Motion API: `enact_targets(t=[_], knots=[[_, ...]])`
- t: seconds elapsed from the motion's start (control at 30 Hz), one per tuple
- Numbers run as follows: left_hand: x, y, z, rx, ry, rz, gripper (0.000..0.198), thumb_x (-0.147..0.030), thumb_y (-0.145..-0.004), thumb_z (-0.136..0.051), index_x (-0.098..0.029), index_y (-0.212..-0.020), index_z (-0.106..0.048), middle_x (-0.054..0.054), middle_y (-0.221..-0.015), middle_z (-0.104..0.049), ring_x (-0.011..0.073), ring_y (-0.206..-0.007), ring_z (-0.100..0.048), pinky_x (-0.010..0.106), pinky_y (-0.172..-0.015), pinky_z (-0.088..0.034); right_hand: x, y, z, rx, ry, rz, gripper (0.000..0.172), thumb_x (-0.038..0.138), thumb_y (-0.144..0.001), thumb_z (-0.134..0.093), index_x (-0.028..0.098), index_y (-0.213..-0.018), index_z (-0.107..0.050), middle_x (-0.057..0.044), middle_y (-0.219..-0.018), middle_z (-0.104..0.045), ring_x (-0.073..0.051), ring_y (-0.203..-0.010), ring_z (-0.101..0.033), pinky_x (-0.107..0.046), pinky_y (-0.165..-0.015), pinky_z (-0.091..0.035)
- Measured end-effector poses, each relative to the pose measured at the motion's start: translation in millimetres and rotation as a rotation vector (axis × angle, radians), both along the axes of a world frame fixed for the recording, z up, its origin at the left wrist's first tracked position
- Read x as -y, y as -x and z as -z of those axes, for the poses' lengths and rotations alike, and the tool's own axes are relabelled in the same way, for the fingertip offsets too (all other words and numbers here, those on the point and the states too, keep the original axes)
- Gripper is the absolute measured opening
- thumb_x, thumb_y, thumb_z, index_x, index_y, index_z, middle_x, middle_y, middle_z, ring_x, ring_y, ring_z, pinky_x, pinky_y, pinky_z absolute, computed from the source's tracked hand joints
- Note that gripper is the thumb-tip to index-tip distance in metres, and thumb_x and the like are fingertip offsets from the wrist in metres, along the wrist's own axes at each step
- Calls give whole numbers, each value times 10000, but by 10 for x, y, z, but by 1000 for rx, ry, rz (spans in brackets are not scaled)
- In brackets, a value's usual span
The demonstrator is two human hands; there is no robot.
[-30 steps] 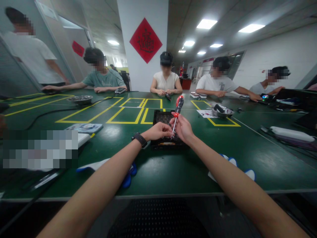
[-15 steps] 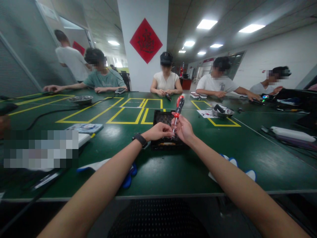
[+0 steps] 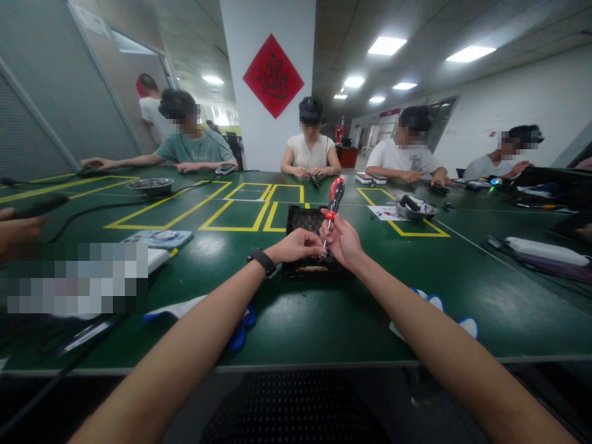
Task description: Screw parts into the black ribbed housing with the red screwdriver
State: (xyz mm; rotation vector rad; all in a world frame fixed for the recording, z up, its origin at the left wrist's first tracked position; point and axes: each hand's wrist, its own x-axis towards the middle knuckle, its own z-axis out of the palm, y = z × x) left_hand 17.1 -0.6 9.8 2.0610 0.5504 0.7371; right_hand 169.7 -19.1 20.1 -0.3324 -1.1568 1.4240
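Note:
My right hand (image 3: 343,242) grips the metal shaft of a screwdriver (image 3: 333,201) with a red and black handle that points up and away. My left hand (image 3: 296,245), with a black watch on its wrist, is closed in a pinch at the lower tip of the shaft; what it pinches is too small to see. Both hands hover over a black tray (image 3: 305,220) on the green table (image 3: 324,320), and they hide the tray's near part.
White and blue gloves (image 3: 240,327) lie under my forearms, another pair at the right (image 3: 444,308). Metal dishes (image 3: 150,184) (image 3: 415,209), black cables and yellow floor-tape boxes mark the table. Several people sit along the far side; another person's hand (image 3: 18,228) shows at the left edge.
My hands and the screwdriver have barely moved. A standing person at the left has walked away toward the back. A hand at the left edge has come further into view.

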Motion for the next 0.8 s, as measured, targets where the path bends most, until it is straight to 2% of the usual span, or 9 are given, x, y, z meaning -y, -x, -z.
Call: enact_targets(t=[0.33, 0.63, 0.8], knots=[[17, -12, -10, -7, 7, -12, 342, -406, -709, -636, -66, -746, -633, 37, -664, -608, 90, -604, -526, 209, -610, -429, -3, 5, -8, 36, -1, 41, 221, 343, -874, -392, 201, -1009, -495, 36, -579, -447, -83, -459, -363, -202, -429, -304], [-9, -4, 8, -3, -54, -9, 341, -408, -729, -617, -69, -766, -637, 39, -695, -617, 100, -634, -539, 216, -631, -432, -15, -14, -4, 121, 2, 69, 328, 421, -858, -402, 205, -1095, -472, -5, -680, -606, -121, -560, -561, -219, -458, -373], [-31, -2, 28, 8, -55, 1, 360, -417, -736, -609, -66, -803, -649, 50, -728, -632, 111, -657, -552, 232, -655, -443, -11, -19, -5, 145, 5, 73, 373, 440, -856, -390, 183, -1110, -482, -29, -730, -633, -122, -593, -577, -211, -452, -375]])
